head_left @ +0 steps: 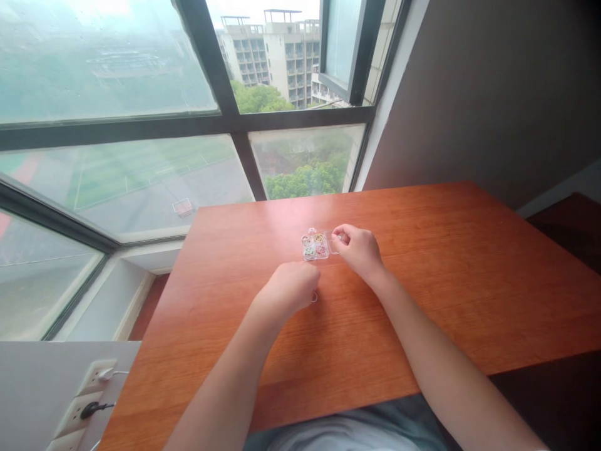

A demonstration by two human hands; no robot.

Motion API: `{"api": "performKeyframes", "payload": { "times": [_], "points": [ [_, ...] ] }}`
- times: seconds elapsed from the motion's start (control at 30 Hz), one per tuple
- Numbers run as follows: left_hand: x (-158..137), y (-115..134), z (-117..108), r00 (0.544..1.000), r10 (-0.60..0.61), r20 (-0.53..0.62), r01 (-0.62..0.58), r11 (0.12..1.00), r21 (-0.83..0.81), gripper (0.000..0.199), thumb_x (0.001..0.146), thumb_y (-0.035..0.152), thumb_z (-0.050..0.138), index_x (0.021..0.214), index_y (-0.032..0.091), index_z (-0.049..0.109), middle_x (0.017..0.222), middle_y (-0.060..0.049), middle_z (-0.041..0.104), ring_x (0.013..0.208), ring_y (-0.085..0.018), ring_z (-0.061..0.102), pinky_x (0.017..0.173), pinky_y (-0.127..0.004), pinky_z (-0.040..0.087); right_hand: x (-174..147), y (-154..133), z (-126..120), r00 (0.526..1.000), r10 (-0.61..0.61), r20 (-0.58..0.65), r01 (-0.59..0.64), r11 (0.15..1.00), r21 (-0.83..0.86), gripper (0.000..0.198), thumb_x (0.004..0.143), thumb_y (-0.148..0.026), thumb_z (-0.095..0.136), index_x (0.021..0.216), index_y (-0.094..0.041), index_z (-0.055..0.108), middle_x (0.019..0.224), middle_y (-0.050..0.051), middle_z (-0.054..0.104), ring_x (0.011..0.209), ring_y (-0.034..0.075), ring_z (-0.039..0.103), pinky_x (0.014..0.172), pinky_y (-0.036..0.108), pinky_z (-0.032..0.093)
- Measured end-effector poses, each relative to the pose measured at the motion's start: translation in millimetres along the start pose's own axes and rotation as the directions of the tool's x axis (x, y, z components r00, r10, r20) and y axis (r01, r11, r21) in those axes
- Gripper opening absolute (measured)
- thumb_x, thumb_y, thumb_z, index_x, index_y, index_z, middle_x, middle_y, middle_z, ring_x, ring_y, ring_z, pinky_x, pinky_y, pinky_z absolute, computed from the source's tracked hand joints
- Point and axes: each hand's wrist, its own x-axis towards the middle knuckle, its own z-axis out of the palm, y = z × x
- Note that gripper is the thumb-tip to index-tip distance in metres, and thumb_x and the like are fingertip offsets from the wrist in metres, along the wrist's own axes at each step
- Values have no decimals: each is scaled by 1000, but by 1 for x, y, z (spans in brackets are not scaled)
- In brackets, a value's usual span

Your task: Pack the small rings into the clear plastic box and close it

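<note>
A small clear plastic box (315, 245) with several compartments sits on the wooden table; coloured ring-shaped bands lie in them. Its transparent lid (333, 245) is folded open to the right. Just in front of the box, my left hand (293, 285) is closed with the fingers curled down and hidden. A small pale ring (314, 297) shows at its right edge; I cannot tell whether it is held or lies on the table. My right hand (359, 247) pinches thumb and fingertips together over the lid. What is between them, if anything, is too small to name.
The reddish-brown table (451, 263) reaches the windows (300, 160) at the back and a grey wall (479, 94) at the right. Power sockets (82, 401) with plugs are on the low wall at the lower left.
</note>
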Motion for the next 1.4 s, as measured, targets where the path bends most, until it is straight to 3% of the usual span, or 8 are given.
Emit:
{"api": "performKeyframes", "payload": {
  "times": [0.43, 0.6, 0.8, 0.9, 1.07, 1.2, 1.3, 1.4],
  "points": [
    [3, 6, 6, 1000, 0, -5, 0, 997, 75, 17, 75, 10, 51, 70, 15, 66, 72, -12, 69, 68, -25, 67, 57, -30, 45, 3, 5, -3, 1000, 8, -22, -7, 1000, 11, 14, 80, -32, 58, 80, -24, 68, 63, -2, 64, 61, 15, 59, 62, 25, 39],
    [10, -7, 5, 992, 11, -129, -22, 996, -85, 13, 78, 18, 52, 72, 19, 64, 76, -7, 70, 68, -20, 64, 58, -28, 42, 3, 4, -4, 1000, 10, 2, -10, 1000, -4, 15, 81, -32, 57, 83, -24, 69, 66, -2, 66, 63, 15, 60, 63, 25, 40],
    [33, -25, 11, 850, -187, -493, 12, 942, -337, 14, 83, 23, 50, 88, 21, 63, 94, -2, 70, 76, -15, 62, 66, -25, 43, 5, 6, -4, 999, 28, 38, -27, 999, -34, 15, 82, -31, 56, 85, -24, 69, 71, -1, 69, 68, 15, 62, 64, 24, 40],
    [47, -23, 18, 796, -231, -560, 25, 936, -351, 13, 85, 24, 50, 89, 22, 62, 93, -1, 69, 78, -15, 62, 68, -25, 43, 5, 6, -4, 998, 34, 57, -30, 998, -62, 15, 82, -31, 57, 85, -25, 70, 75, -1, 70, 70, 16, 62, 61, 24, 38],
    [53, -28, 16, 771, -243, -589, -5, 922, -387, 14, 87, 25, 49, 89, 21, 63, 91, -1, 69, 76, -14, 60, 68, -24, 43, 5, 6, -5, 998, 29, 64, -24, 996, -82, 15, 82, -32, 56, 86, -26, 70, 76, -1, 72, 71, 16, 63, 60, 25, 36],
    [34, -38, 10, 823, -147, -549, -52, 942, -330, 13, 84, 21, 50, 85, 20, 63, 88, -2, 68, 76, -14, 60, 67, -24, 42, 5, 5, -6, 997, 27, 74, -21, 997, -79, 15, 82, -31, 57, 87, -25, 70, 78, 0, 72, 73, 16, 64, 61, 25, 37],
    [22, -34, 8, 930, -49, -364, -29, 978, -208, 15, 85, 22, 51, 83, 22, 65, 90, -2, 68, 71, -15, 61, 61, -24, 40, 5, 4, -7, 996, 28, 88, -21, 996, -82, 15, 81, -31, 57, 86, -26, 70, 77, 0, 72, 74, 17, 64, 61, 25, 37],
    [20, -21, 9, 968, -47, -246, 35, 998, -54, 19, 87, 23, 48, 87, 20, 67, 94, -6, 67, 75, -18, 63, 60, -25, 40, 5, 5, -7, 995, 36, 94, -28, 996, -87, 15, 81, -30, 57, 87, -26, 70, 78, 0, 72, 75, 17, 64, 61, 25, 37]
  ]
}}
